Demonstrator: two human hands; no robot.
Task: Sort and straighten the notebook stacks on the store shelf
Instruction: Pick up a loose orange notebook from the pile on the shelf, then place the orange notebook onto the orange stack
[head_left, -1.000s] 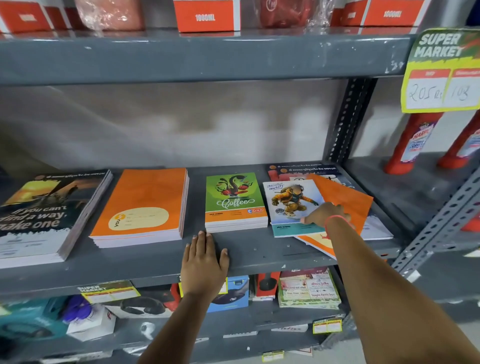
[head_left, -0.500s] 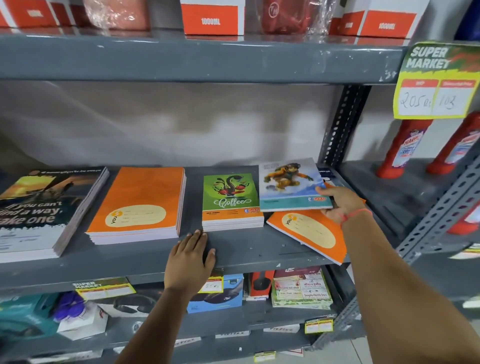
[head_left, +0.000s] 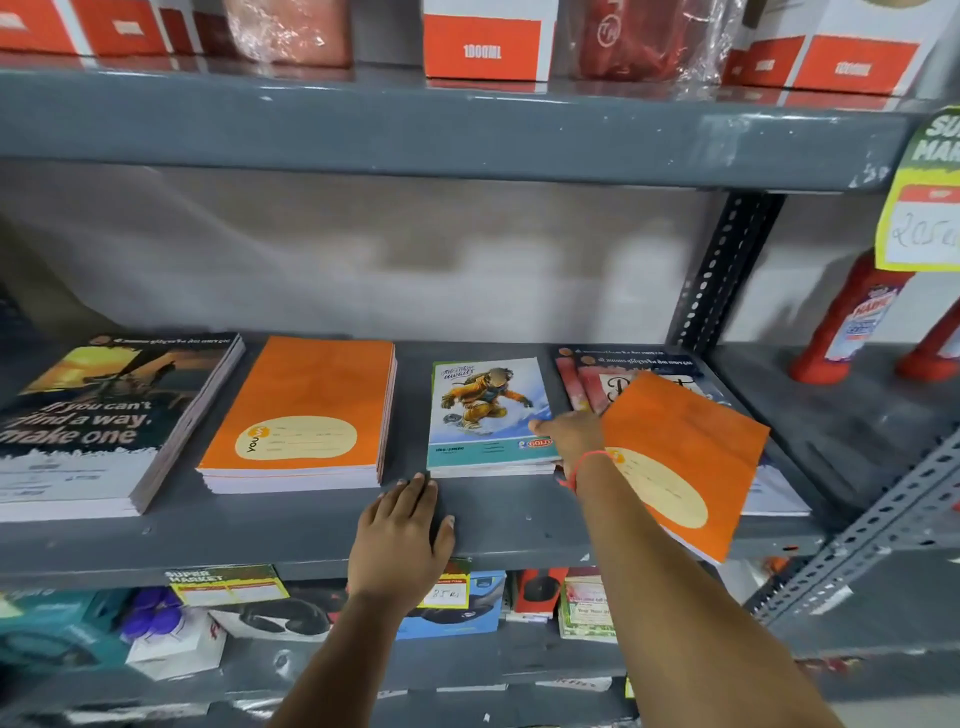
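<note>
Notebook stacks lie along the grey shelf (head_left: 509, 525). A black-covered stack (head_left: 93, 415) is at the left, and an orange stack (head_left: 306, 410) sits beside it. A snowboarder notebook (head_left: 483, 405) tops the small middle stack. My right hand (head_left: 571, 434) grips that notebook's right edge, thumb on the cover. A loose orange notebook (head_left: 685, 447) lies crooked on the right stack (head_left: 623, 364) and overhangs the shelf's front. My left hand (head_left: 400, 530) rests flat on the shelf's front edge, holding nothing.
A perforated steel upright (head_left: 722, 270) bounds the shelf at the right, with red bottles (head_left: 852, 322) beyond it. A yellow price tag (head_left: 924, 208) hangs from the upper shelf, which carries orange boxes (head_left: 483, 47). Boxed goods (head_left: 447, 613) fill the shelf below.
My right hand carried the snowboarder notebook left from the right stack and laid it on the middle stack, covering the green Coffee notebook. The left hand stayed put.
</note>
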